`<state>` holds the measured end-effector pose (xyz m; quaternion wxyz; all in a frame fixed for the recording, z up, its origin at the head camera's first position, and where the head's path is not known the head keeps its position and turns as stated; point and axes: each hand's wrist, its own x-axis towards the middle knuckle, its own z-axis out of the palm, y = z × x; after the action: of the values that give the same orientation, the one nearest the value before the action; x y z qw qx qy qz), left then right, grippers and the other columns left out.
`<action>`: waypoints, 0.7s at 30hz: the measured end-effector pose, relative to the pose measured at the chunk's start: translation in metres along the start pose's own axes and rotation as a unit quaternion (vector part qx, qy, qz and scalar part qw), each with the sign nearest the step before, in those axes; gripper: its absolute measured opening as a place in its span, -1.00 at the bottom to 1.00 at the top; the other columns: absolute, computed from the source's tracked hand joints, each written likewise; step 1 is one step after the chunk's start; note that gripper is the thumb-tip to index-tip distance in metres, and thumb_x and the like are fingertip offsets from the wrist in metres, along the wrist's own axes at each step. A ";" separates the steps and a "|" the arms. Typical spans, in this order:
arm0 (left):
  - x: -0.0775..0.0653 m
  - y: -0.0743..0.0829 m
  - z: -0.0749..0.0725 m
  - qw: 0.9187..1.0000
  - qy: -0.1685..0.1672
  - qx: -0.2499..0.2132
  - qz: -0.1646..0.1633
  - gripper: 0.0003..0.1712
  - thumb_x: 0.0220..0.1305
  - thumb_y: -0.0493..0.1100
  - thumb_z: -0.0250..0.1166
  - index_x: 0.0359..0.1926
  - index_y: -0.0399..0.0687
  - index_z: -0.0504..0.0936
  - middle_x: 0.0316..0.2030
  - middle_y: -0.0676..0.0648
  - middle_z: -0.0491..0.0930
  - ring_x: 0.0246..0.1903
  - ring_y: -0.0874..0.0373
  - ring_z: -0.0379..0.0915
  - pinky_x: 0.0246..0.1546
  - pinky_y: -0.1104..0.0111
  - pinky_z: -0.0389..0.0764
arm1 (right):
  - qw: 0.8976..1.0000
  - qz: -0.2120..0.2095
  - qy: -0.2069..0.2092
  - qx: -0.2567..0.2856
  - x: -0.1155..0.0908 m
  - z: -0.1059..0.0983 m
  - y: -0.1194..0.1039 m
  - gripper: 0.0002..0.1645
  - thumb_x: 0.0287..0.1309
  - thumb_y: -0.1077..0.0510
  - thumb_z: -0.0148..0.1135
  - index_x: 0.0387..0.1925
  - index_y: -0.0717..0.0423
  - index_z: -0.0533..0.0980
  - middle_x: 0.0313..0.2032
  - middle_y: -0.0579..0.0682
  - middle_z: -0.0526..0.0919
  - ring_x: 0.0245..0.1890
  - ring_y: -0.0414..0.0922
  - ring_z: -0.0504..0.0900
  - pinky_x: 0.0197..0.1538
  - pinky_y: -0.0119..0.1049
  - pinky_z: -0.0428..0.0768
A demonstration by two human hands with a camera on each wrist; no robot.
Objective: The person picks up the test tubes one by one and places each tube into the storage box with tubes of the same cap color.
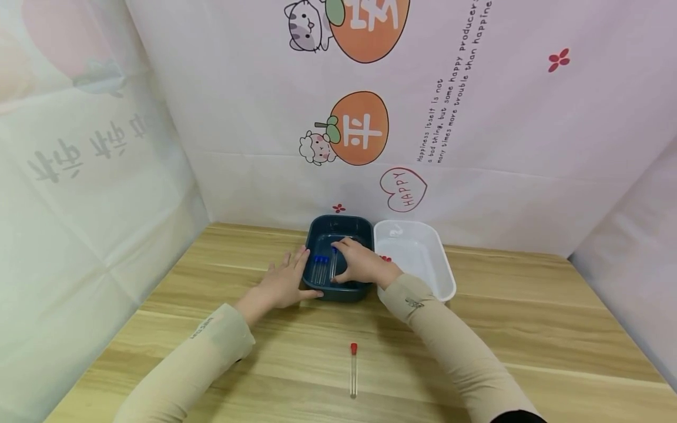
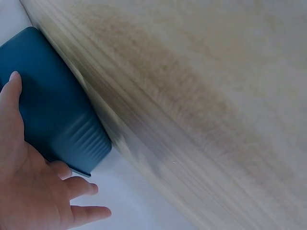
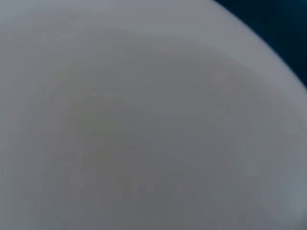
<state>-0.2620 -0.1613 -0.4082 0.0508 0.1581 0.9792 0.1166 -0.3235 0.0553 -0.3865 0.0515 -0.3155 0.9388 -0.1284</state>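
Inside the dark blue tub (image 1: 341,224), my right hand (image 1: 362,263) pinches a blue-capped test tube (image 1: 334,264) lengthwise, fingers at its cap and thumb at its lower end. Beside it, to the left, several more blue-capped test tubes (image 1: 319,271) lie in a row. My left hand (image 1: 284,283) rests against the left wall and near corner of the tub, fingers spread and thumb along the front. In the left wrist view that hand (image 2: 36,187) lies along the tub's outer wall (image 2: 57,100). The right wrist view is mostly a blurred pale surface.
A white tub (image 1: 445,267) stands right beside the blue one, with red caps (image 1: 386,258) showing partly behind the right wrist. One red-capped test tube (image 1: 354,370) lies on the wooden table (image 1: 296,358) in front. A printed cloth (image 1: 254,194) hangs behind the tubs.
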 end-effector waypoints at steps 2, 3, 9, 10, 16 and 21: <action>0.000 0.000 0.000 1.000 0.000 0.002 0.000 0.28 0.29 0.43 0.28 0.65 -0.17 -0.17 0.63 -0.19 -0.22 0.54 -0.36 -0.21 0.35 -0.42 -0.02 | 1.000 -0.002 -0.002 -0.005 0.002 0.002 -0.002 0.09 0.10 -0.11 0.58 0.50 0.25 0.27 0.38 0.21 0.38 0.34 0.06 0.43 0.39 -0.07 0.38; 0.000 0.000 0.000 1.000 0.000 0.002 0.000 0.28 0.29 0.43 0.28 0.65 -0.17 -0.16 0.63 -0.19 -0.22 0.54 -0.36 -0.21 0.35 -0.42 -0.02 | 1.000 -0.002 -0.003 -0.006 0.002 0.003 -0.003 0.07 0.10 -0.10 0.58 0.49 0.26 0.28 0.37 0.21 0.38 0.33 0.05 0.44 0.39 -0.07 0.38; -0.001 0.000 -0.001 1.000 -0.002 0.001 -0.001 0.28 0.30 0.43 0.27 0.65 -0.17 -0.18 0.63 -0.18 -0.23 0.54 -0.35 -0.22 0.35 -0.42 -0.02 | 1.000 0.002 -0.010 -0.003 0.006 0.005 -0.007 0.03 0.13 -0.08 0.56 0.48 0.25 0.30 0.36 0.20 0.40 0.29 0.04 0.47 0.39 -0.06 0.39; -0.001 0.000 -0.001 1.000 -0.002 0.001 0.000 0.28 0.30 0.43 0.27 0.65 -0.17 -0.18 0.63 -0.18 -0.23 0.54 -0.35 -0.22 0.35 -0.42 -0.02 | 1.000 0.004 -0.011 -0.005 0.006 0.006 -0.007 0.03 0.13 -0.09 0.56 0.49 0.24 0.30 0.37 0.20 0.40 0.29 0.04 0.47 0.39 -0.06 0.39; -0.002 0.000 -0.002 1.000 -0.005 -0.002 0.005 0.27 0.30 0.43 0.27 0.65 -0.18 -0.17 0.63 -0.19 -0.24 0.54 -0.36 -0.23 0.35 -0.42 -0.02 | 0.999 0.023 -0.028 0.002 0.009 0.010 -0.002 0.02 0.15 -0.10 0.55 0.48 0.25 0.31 0.35 0.21 0.39 0.26 0.04 0.48 0.37 -0.05 0.42; -0.002 0.001 -0.003 1.000 -0.008 -0.005 0.004 0.28 0.29 0.43 0.27 0.65 -0.17 -0.18 0.63 -0.17 -0.25 0.54 -0.35 -0.24 0.35 -0.41 -0.02 | 0.999 0.027 -0.037 0.000 0.010 0.012 0.000 0.00 0.15 -0.10 0.55 0.47 0.25 0.33 0.30 0.20 0.40 0.21 0.02 0.50 0.35 -0.09 0.45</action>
<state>-0.2604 -0.1610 -0.4053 0.0590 0.1630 0.9774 0.1207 -0.3292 0.0469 -0.3987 0.0895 -0.2947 0.9444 -0.1156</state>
